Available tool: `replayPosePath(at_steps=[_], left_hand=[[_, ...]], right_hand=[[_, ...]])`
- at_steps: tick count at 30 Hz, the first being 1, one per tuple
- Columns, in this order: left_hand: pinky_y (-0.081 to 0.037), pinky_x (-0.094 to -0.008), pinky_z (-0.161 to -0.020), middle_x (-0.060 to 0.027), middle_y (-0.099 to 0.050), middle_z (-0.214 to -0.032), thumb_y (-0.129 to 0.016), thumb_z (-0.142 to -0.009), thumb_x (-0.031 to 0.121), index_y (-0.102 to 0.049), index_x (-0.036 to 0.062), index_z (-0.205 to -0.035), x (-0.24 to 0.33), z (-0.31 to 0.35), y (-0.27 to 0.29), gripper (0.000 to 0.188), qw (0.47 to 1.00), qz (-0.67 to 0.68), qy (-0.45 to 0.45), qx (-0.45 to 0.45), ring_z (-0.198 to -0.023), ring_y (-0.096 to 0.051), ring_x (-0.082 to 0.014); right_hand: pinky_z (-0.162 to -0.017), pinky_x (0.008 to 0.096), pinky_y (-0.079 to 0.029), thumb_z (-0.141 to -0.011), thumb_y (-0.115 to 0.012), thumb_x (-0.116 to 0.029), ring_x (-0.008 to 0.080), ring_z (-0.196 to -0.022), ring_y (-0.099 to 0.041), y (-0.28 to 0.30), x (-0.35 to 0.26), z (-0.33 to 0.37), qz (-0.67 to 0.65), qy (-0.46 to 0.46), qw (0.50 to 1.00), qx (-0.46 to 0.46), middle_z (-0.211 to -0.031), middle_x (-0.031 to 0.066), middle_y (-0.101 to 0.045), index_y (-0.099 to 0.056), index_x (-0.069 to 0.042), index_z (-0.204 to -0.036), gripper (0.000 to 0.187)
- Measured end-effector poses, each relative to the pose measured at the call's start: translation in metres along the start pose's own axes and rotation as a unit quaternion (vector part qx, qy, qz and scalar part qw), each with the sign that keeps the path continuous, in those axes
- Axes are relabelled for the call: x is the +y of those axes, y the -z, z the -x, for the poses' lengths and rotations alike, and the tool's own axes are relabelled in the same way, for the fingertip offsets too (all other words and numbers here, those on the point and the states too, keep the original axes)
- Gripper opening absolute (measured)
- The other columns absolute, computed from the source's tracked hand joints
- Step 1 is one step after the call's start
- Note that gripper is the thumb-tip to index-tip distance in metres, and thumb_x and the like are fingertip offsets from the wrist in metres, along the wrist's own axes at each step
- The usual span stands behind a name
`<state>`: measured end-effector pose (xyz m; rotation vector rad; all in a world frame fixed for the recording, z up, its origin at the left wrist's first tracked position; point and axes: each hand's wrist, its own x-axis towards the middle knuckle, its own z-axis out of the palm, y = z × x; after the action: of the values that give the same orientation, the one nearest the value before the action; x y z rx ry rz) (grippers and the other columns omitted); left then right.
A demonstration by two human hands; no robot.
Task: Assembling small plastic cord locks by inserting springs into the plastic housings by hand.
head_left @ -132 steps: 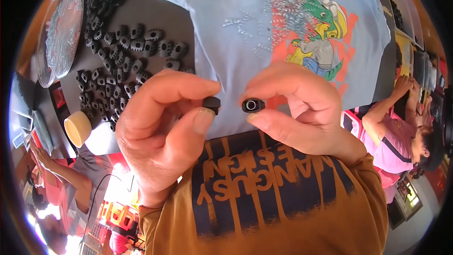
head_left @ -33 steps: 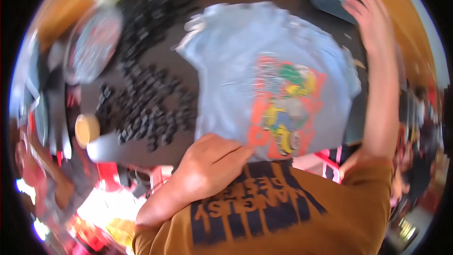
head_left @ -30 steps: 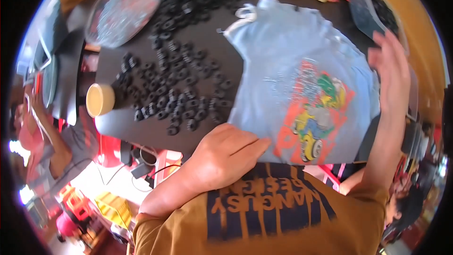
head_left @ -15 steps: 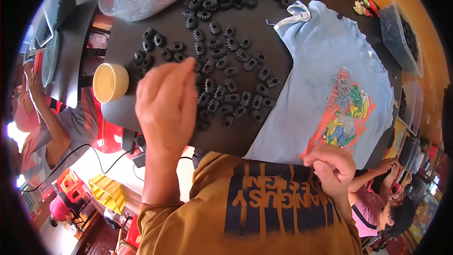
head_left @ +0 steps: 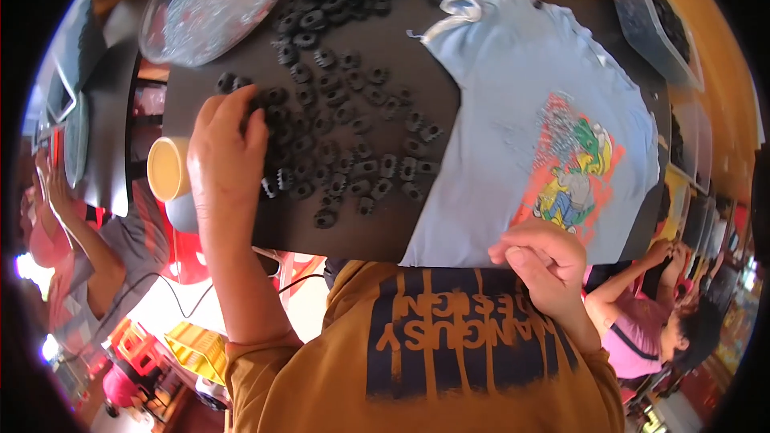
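1. left hand (head_left: 228, 148) lies spread, fingers down on the black parts (head_left: 353, 168) strewn over the worktop (head_left: 385, 56).
2. right hand (head_left: 545, 261) is curled by the shirt (head_left: 513, 112); i cannot tell if it holds anything.
3. the parts look small, light and stiff; pinch one by its rim.

Your left hand (head_left: 228, 148) lies palm-down on the scattered black toothed rings (head_left: 345, 144) on the dark worktop (head_left: 377, 228), just beside a cream cup (head_left: 167, 168), while your right hand (head_left: 545, 261), fingers curled, rests at the near hem of the light-blue printed T-shirt (head_left: 521, 120).
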<state>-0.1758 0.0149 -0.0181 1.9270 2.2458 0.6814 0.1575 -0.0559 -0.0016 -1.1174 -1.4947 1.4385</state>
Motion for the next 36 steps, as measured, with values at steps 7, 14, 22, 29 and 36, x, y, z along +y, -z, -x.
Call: replayPosePath(at_steps=[7, 14, 22, 29, 36], left_hand=[[-0.044, -0.0318, -0.069, -0.0095, -0.057, -0.082, -0.062, -0.081, 0.007, -0.061, 0.0027, -0.091, 0.016, 0.000, 0.000, 0.011, 1.000, 0.019, 0.004, -0.002, -0.074, -0.055, -0.0226], [-0.041, -0.0201, -0.063, -0.0076, -0.054, -0.092, -0.060, -0.072, -0.011, -0.058, -0.0016, -0.085, 0.118, 0.057, 0.000, 0.016, 0.935, 0.351, -0.021, -0.042, -0.073, -0.051, -0.0113], [-0.049, -0.0275, -0.060, -0.0122, -0.062, -0.083, -0.067, -0.069, -0.010, -0.063, 0.0000, -0.093, 0.183, 0.059, -0.020, 0.026, 0.865, 0.343, -0.266, -0.253, -0.070, -0.062, -0.0225], [-0.047, -0.0337, -0.067, -0.0123, -0.062, -0.082, -0.064, -0.075, -0.007, -0.062, -0.0017, -0.090, 0.187, 0.022, -0.049, 0.016, 0.929, 0.157, -0.321, -0.100, -0.076, -0.060, -0.0287], [-0.045, -0.0384, -0.069, -0.0100, -0.061, -0.087, -0.063, -0.077, 0.003, -0.064, 0.0046, -0.087, 0.201, -0.009, -0.067, 0.010, 0.906, 0.019, -0.400, -0.134, -0.077, -0.058, -0.0295]], right_hand=[[-0.064, 0.0271, -0.048, -0.084, -0.058, 0.004, 0.0169, -0.074, -0.064, 0.013, 0.007, 0.001, -0.013, 0.039, 0.998, -0.047, -0.084, 0.0115, -0.067, -0.064, 0.004, -0.100, 0.017], [-0.067, 0.0270, -0.047, -0.084, -0.060, 0.001, 0.0159, -0.079, -0.061, 0.020, 0.008, 0.000, -0.061, 0.049, 0.997, 0.005, -0.095, 0.0103, -0.065, -0.062, 0.003, -0.107, 0.023], [-0.073, 0.0256, -0.049, -0.085, -0.061, 0.005, 0.0144, -0.085, -0.061, 0.038, 0.020, 0.010, -0.180, -0.001, 0.983, -0.022, -0.099, 0.0107, -0.061, -0.058, 0.005, -0.110, 0.026], [-0.072, 0.0267, -0.048, -0.083, -0.062, 0.006, 0.0162, -0.085, -0.062, 0.043, 0.031, 0.016, -0.133, 0.017, 0.991, -0.012, -0.091, 0.0116, -0.064, -0.061, 0.006, -0.105, 0.022], [-0.073, 0.0272, -0.047, -0.083, -0.063, 0.005, 0.0163, -0.086, -0.062, 0.050, 0.033, 0.015, -0.113, 0.064, 0.991, -0.031, -0.093, 0.0115, -0.064, -0.062, 0.005, -0.107, 0.024]])
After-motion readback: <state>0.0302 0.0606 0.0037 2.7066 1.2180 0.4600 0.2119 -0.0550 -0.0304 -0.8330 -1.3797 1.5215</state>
